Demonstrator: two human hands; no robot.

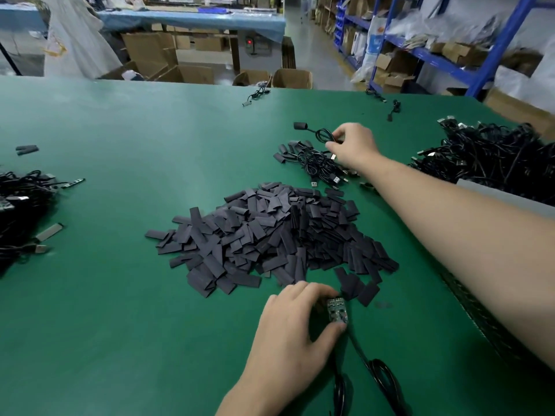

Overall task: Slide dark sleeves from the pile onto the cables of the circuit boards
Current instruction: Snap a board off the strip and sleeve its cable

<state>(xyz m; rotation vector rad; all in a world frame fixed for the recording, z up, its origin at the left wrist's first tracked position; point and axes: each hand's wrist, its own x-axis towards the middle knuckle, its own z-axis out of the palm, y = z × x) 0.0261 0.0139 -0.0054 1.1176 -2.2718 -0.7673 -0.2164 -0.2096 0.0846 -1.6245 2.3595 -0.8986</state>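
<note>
A big pile of flat dark sleeves (pixel 270 235) lies mid-table on the green mat. Just below it, my left hand (pixel 294 322) pinches a small circuit board (pixel 337 310) between thumb and fingers; its black cable (pixel 381 373) trails toward the near edge. Beyond the pile, my right hand (pixel 353 145) reaches out and pinches a coiled black cable (pixel 322 135) whose far end carries a dark sleeve (pixel 300 126). That cable hangs just above a small heap of sleeved cables (pixel 312 162).
A large tangle of black cables (pixel 492 157) fills the right side of the green table (pixel 105 295). Another cable heap (pixel 21 199) sits at the left edge. Loose cables (pixel 258 94) lie near the far edge. Cardboard boxes and blue shelving (pixel 450 64) stand beyond.
</note>
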